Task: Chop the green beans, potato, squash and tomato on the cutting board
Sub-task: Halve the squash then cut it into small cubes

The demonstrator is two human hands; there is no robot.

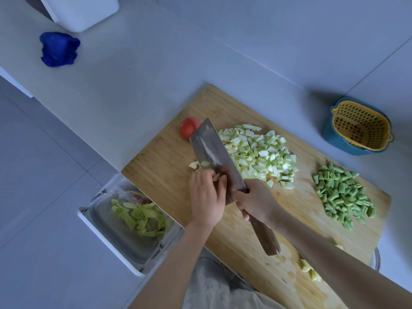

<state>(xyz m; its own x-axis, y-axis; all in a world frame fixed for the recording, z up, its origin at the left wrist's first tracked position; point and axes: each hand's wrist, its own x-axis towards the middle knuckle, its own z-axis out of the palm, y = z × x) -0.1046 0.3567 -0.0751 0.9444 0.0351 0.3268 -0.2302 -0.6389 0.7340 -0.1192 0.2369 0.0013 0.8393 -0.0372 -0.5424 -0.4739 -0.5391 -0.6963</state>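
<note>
A wooden cutting board [169, 157] is lying at an angle on the pale counter [133, 85]; the right hand [256, 201] is wrapping closed around the handle of a cleaver [211, 152], whose broad blade is slanting across the board beside a heap of chopped squash [260, 155]; the left hand [206, 197] is resting against the blade's flat side with fingers curled, seemingly pinching a small pale piece, though the blur is making that hard to tell; two loose squash bits [198, 164] are sitting just left of the blade; a tomato [188, 127] is lying uncut near the board's far left corner, partly hidden behind the blade tip; a pile of chopped green beans [343, 197] is sitting on the right part of the board, well apart from the squash; a few yellowish potato pieces [308, 268] are showing at the near edge beside the right forearm; a white bin [107, 244] below the counter's edge is holding green peelings [138, 217]; a yellow strainer basket [359, 128] nested in a blue bowl is standing on the counter beyond the board; a crumpled blue cloth [59, 49] and a white container [82, 12] are sitting at the far left.
</note>
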